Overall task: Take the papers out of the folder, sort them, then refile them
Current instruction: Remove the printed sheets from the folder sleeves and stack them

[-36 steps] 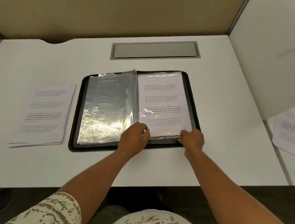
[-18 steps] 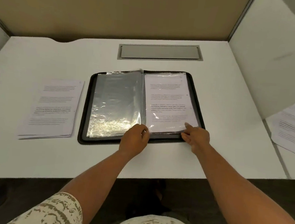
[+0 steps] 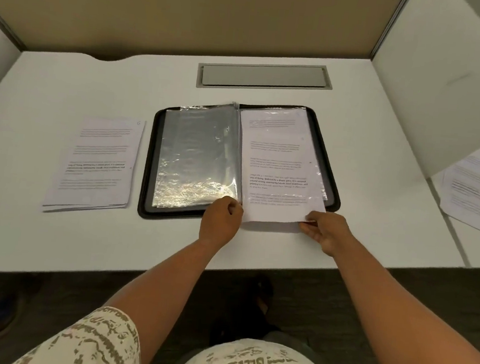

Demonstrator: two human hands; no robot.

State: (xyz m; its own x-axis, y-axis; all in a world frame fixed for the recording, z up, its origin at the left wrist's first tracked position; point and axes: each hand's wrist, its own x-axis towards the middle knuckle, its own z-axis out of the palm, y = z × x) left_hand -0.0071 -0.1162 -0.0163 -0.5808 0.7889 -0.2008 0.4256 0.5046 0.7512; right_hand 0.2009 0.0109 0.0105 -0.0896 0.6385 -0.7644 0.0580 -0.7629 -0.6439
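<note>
Right hand [image 3: 326, 228] pinching the near right corner of a printed sheet [image 3: 277, 167], thumb on top, the other fingers under the paper. Left hand [image 3: 221, 219] curled at the near edge of the open black folder [image 3: 336, 200], just beside the spine, apparently holding down the bottom of the clear sleeve [image 3: 321, 186]; exact contact under the knuckles not visible.

Sheet partly out of the sleeve, near edge hanging past the folder rim above the white desk [image 3: 382, 136]. Empty shiny sleeves [image 3: 197, 155] lying flat on the left half.

Probably very light, thin and floppy paper, easy to crease or tear when pulled by one corner only. Plastic likely smooth but clinging, so better a straight, slow pull toward the body, with the sleeve kept pressed. Best hold: near edge, two points if possible.

Stack of sheets [image 3: 98, 163] waiting left of the folder, well apart; more papers [image 3: 476, 191] far right.
</note>
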